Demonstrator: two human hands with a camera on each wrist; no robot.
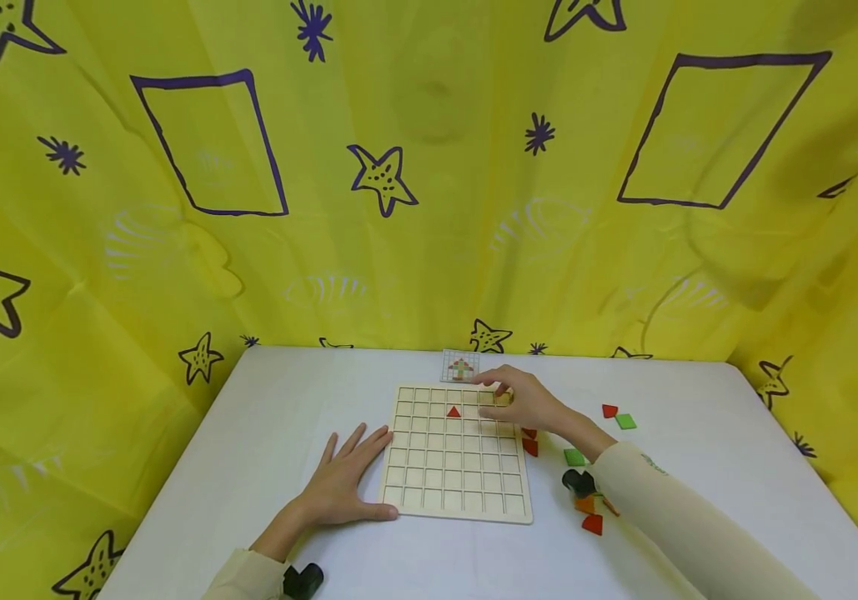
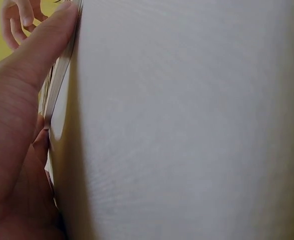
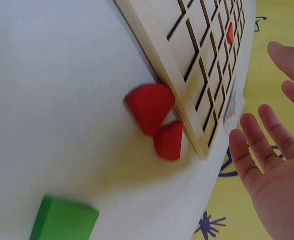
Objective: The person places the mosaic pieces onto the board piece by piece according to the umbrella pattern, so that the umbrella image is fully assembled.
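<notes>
A square wooden grid board (image 1: 445, 481) lies on the white table. One red triangle (image 1: 454, 412) sits in a cell of its second row from the back. My left hand (image 1: 340, 485) rests flat at the board's left side, fingers spread, fingertips at the edge and thumb at the near left corner. Over the far right part of the board hovers my right hand (image 1: 524, 402), its fingers loosely bent and nothing between them. In the right wrist view, two red rounded wedges (image 3: 151, 107) lie against the board's edge, with a green block (image 3: 66, 220) farther off.
Behind the board lies a small pattern card (image 1: 461, 365) with a coloured figure. Right of the board are a green piece (image 1: 574, 457), an orange piece (image 1: 584, 504) and a red piece (image 1: 592, 523). Farther right lie another red piece (image 1: 609, 411) and a green diamond (image 1: 626, 421).
</notes>
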